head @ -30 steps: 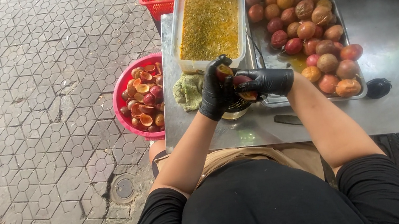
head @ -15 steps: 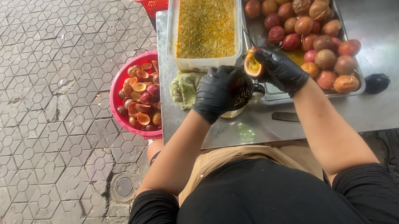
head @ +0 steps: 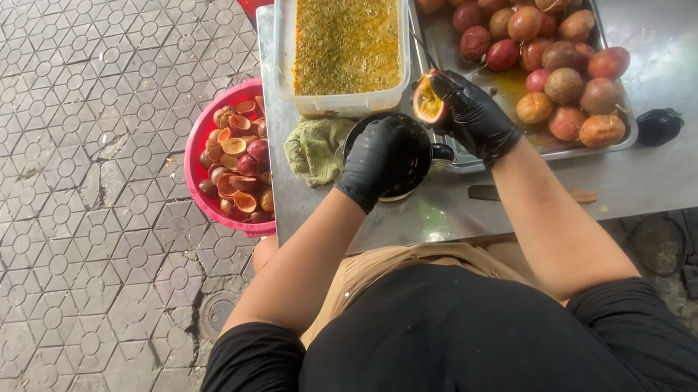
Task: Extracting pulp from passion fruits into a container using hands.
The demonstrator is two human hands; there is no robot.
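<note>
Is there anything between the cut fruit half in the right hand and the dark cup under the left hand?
Only the left hand itself: it lies over the dark cup, covering most of its mouth. The right hand holds the cut fruit half beside it, just above the cup's far rim.

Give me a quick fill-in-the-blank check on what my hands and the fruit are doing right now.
1. The right hand holds a passion fruit half with its cut face turned ____.
2. The left hand covers a dark ____.
3. Empty shells lie in the ____ basin on the ground.
4. Whole fruit sits in a ____ tray.

Missing words: up; cup; red; metal
</note>
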